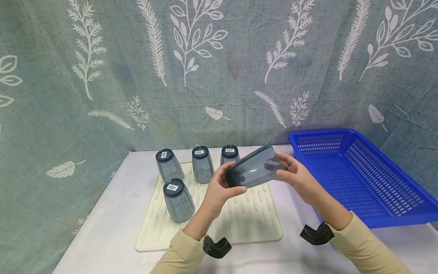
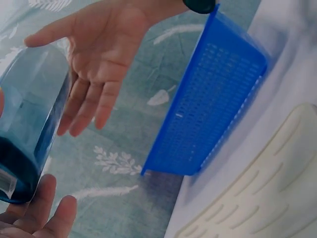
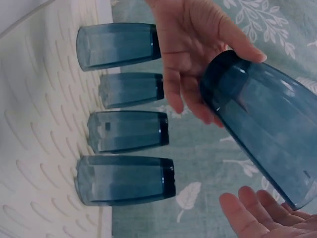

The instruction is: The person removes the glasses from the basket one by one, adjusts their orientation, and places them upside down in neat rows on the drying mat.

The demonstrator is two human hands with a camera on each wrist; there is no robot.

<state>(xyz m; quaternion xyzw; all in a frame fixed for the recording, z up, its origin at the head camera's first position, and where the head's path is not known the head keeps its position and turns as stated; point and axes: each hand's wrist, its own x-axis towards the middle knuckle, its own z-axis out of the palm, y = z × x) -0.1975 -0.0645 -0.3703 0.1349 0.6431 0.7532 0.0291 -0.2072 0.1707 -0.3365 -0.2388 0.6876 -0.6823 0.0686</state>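
Observation:
A blue-grey drinking glass (image 1: pixel 254 167) is held tilted above the cream drying mat (image 1: pixel 253 228), its dark base to the left. My left hand (image 1: pixel 219 190) grips it around the base, thumb in front. My right hand (image 1: pixel 301 180) has its thumb and fingers on either side of the rim. In the left wrist view, the right hand (image 2: pixel 106 54) shows its palm, with fingers extended beside the glass (image 2: pixel 37 94). Several similar glasses stand upside down on the mat, among them a front one (image 1: pixel 179 203) and a back left one (image 1: pixel 169 167).
A blue plastic basket (image 1: pixel 342 219) with slotted walls stands at the right of the white-covered table (image 1: pixel 102 228). A green curtain (image 1: pixel 219 102) with white leaf prints hangs behind the table.

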